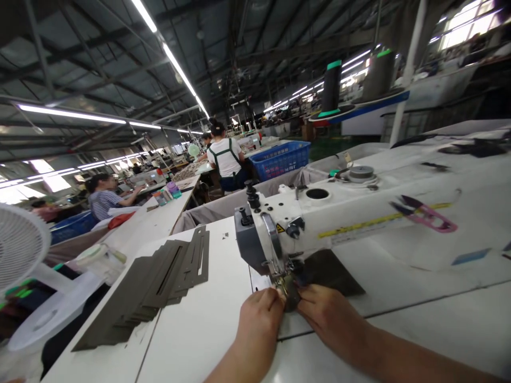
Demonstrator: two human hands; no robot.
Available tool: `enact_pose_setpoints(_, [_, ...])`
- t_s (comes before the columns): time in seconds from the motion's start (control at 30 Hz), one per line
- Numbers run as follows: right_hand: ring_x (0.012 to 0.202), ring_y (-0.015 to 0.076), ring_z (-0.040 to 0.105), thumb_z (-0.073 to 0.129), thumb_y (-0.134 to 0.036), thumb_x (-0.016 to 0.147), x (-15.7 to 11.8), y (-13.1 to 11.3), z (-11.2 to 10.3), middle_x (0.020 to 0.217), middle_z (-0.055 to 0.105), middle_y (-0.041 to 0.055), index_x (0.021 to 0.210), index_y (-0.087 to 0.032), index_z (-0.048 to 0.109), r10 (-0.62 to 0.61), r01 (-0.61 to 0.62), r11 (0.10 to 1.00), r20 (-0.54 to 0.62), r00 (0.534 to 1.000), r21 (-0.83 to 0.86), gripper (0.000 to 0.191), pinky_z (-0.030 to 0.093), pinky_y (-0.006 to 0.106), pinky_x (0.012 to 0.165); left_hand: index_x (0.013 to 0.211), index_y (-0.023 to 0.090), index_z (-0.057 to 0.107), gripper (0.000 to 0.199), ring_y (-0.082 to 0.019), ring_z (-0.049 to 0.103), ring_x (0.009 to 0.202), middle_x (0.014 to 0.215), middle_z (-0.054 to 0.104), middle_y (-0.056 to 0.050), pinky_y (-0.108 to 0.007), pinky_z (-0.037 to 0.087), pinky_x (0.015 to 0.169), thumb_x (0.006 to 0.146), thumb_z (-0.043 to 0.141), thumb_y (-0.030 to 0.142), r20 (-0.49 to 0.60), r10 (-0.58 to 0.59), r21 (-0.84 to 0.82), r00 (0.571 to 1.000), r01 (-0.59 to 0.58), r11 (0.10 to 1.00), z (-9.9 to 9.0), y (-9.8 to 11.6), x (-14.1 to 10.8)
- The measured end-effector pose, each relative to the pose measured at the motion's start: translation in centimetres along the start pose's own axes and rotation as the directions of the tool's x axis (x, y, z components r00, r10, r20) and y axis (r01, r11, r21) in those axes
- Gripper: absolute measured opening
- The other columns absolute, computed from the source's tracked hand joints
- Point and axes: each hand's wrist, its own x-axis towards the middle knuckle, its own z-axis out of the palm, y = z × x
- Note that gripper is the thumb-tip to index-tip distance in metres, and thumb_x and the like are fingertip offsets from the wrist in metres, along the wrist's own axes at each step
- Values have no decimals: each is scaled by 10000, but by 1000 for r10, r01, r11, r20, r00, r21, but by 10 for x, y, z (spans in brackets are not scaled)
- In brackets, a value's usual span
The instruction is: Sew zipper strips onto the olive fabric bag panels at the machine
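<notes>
Both of my hands are closed at the front of a white sewing machine [275, 229], close under its needle and presser foot. My left hand [259, 319] pinches the left side of a small dark grey-brown fabric piece [293, 298]. My right hand [329, 314] grips its right side, fingers curled. My fingertips cover most of that edge. A larger dark panel [333, 272] lies flat behind my right hand, under the machine arm; whether it joins the piece I hold cannot be seen. A fanned stack of dark grey-brown panels [159, 282], some with slots, lies on the table to the left.
Thread snips [425, 214] with pink handles rest on the machine arm. A white fan [24, 250] stands at the far left. Beyond are a blue crate [279, 159], a person in a white shirt [227, 158], another in stripes [106, 202], and dark thread cones [332, 88].
</notes>
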Motion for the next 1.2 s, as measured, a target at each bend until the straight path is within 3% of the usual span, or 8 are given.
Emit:
enact_pose_setpoints(0.27, [719,132,629,397,-34,822,8,5,1,783,668,19,762,-207,632,17,-17,1000,31,999,8,298,502,206,656,753,183,588,143,-176,591,654,746,599,-42,-266,516,568,848,493,134,-72,-61,13,996,62,998,13,-14,3])
enact_pose_setpoints(0.37, [655,155,624,398,-144,886,1,6,-1,698,647,29,722,-203,621,-22,10,991,-90,996,-137,283,515,251,638,870,182,606,94,-189,616,744,863,626,-68,-284,542,650,833,525,149,-41,-72,-38,997,71,997,3,-10,-2])
enact_pose_setpoints(0.47, [781,191,649,366,-192,917,-3,8,2,826,685,77,888,-171,648,-130,73,959,-199,971,-273,284,538,301,718,967,171,596,145,-220,618,904,1019,627,-102,-330,537,775,839,526,164,-71,-40,-67,997,35,997,-3,-4,-8])
enact_pose_setpoints(0.53, [872,173,648,307,-118,910,-3,10,6,968,686,85,1011,-152,631,-193,139,947,-165,967,-289,342,544,266,743,933,176,602,143,-222,618,944,1012,644,-94,-357,522,815,874,473,156,-147,-27,-47,989,21,999,0,-3,-11])
enact_pose_setpoints(0.6, [866,154,655,265,-23,867,-2,12,11,979,689,78,990,-144,641,-227,183,937,-122,966,-297,413,551,230,718,905,185,604,180,-205,625,944,977,663,-72,-368,507,839,901,428,147,-176,-36,-43,984,29,999,5,-5,-12])
enact_pose_setpoints(0.77, [839,166,665,266,70,783,3,13,13,942,694,103,957,-101,645,-172,144,950,-79,982,-277,451,549,246,752,890,190,606,136,-157,636,893,920,677,-33,-358,463,898,904,473,170,-138,-11,-86,990,-1,996,14,-11,-8])
enact_pose_setpoints(0.93, [841,171,662,334,48,784,6,14,10,919,695,91,963,-130,634,-86,85,980,4,996,-181,392,541,268,776,879,169,599,63,-160,632,899,928,676,-32,-362,428,936,863,548,136,-83,-16,-99,996,7,995,9,-14,-2])
enact_pose_setpoints(1.2, [815,172,668,383,3,798,7,20,12,885,701,78,889,-167,638,-31,41,981,54,998,-190,320,539,257,762,887,178,607,75,-158,612,936,951,663,-32,-363,409,956,837,580,128,15,-51,-91,999,52,994,5,-15,2])
